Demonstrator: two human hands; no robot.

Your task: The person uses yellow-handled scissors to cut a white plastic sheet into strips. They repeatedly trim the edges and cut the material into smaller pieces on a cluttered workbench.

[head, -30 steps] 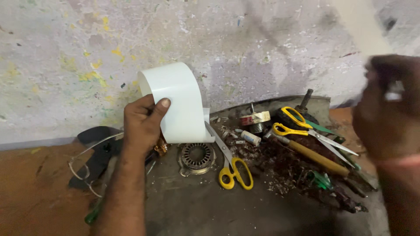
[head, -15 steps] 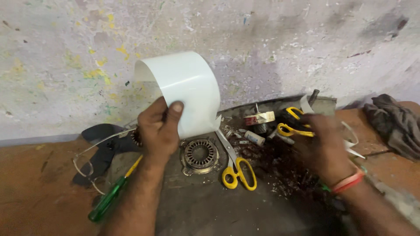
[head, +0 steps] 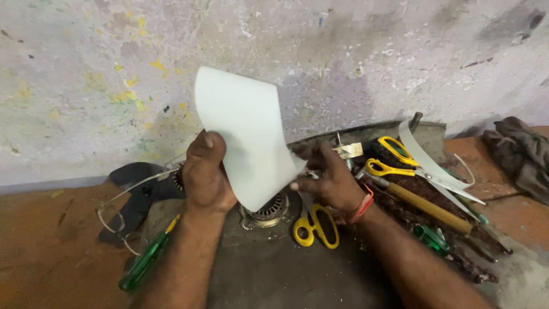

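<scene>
My left hand [head: 206,174] holds a curled white sheet [head: 243,134] upright by its left edge, thumb on the front. My right hand [head: 326,177] is at the sheet's lower right corner, fingers spread and touching its edge, just above a pair of yellow-handled scissors [head: 316,224] that lie on the dark slab [head: 274,269]. A round metal part with slots [head: 264,210] sits below the sheet, partly hidden by it.
A second pair of yellow-handled scissors [head: 400,163] and a wooden-handled tool [head: 430,207] lie at right amid dark debris. A green-handled screwdriver [head: 146,258] lies at left beside bent wire [head: 117,206]. Dark cloth [head: 523,151] is at far right. A paint-flecked wall [head: 343,51] stands behind.
My right hand came down from the upper right and moved left to the sheet's lower corner. The sheet has uncurled and stands taller in my left hand.
</scene>
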